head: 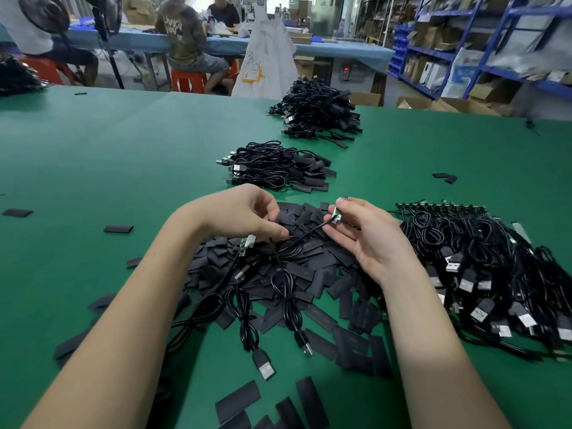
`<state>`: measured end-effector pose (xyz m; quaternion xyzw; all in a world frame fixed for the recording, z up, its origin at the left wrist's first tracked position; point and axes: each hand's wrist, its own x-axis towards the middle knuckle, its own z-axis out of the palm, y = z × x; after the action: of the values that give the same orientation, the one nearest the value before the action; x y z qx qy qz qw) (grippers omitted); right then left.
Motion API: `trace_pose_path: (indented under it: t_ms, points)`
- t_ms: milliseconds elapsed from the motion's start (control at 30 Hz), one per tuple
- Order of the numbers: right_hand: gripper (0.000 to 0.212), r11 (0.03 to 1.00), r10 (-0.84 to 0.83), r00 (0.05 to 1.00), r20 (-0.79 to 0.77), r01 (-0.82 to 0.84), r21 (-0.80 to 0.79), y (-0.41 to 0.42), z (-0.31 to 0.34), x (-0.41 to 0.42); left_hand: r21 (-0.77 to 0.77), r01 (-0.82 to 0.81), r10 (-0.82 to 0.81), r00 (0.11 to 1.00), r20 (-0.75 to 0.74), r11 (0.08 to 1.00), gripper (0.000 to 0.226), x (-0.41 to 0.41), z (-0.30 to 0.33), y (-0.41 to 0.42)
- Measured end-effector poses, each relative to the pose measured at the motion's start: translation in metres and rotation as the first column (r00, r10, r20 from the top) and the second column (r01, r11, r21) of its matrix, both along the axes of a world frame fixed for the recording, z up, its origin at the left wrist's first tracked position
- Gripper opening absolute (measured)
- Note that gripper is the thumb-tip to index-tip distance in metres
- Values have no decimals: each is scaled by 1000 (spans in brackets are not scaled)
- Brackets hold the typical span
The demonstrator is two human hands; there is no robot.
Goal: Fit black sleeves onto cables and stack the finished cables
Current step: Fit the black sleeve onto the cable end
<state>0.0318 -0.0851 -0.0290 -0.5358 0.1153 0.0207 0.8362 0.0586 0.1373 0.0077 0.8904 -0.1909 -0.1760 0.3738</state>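
I see both hands working above a loose heap of flat black sleeves (297, 274) spread on the green table (93, 156). My right hand (368, 239) pinches the small circuit-board end of a black cable (305, 236) between thumb and fingertips, board raised just above the sleeves. My left hand (247, 215) has its fingers curled down onto the same cable's wire, and it also holds a second board-ended cable (244, 246) that trails toward me across the heap, its USB plug lying on the table. More loose cables with USB plugs lie over the near side of the sleeve pile. To the right sits a big pile of unsleeved cables (483, 274), USB plugs facing me, boards lined along its far edge. Beyond the hands are two stacks of finished cables: a near stack (278, 167) and a far stack (318, 114), sleeved ends pointing right. Stray sleeves lie scattered around the table. There are no bins on this table; everything sits in open piles.
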Motion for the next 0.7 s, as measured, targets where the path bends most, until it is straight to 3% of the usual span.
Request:
trace_pose_path:
  t_ms: [67, 133, 267, 400, 567, 700]
  points:
    - [6, 999, 5, 1000, -3, -5, -48, -2, -2, 1, -99, -47, 39, 996, -78, 994, 29, 2, -3, 2]
    - [5, 998, 2, 1000, -2, -2, -70, -4, -3, 2, -105, -46, 31, 989, -145, 993, 29, 2, -2, 8]
    - [4, 995, -9, 1000, 4, 9, -94, -6, -4, 2, 140, -54, 65, 995, -72, 989, 24, 4, -1, 19]
    - [3, 995, -16, 1000, 7, 16, -99, -6, -5, 2, 386, -95, 90, 995, 30, 918, 16, 7, -3, 22]
    - [4, 992, -14, 1000, 19, 16, -122, -7, -4, 2, 507, -128, 116, 992, 56, 852, 9, 6, 1, 22]
    - [5, 977, -44, 999, 24, 48, -205, -5, -5, 2, 567, -213, 143, 976, 166, 796, 16, 7, 4, 20]
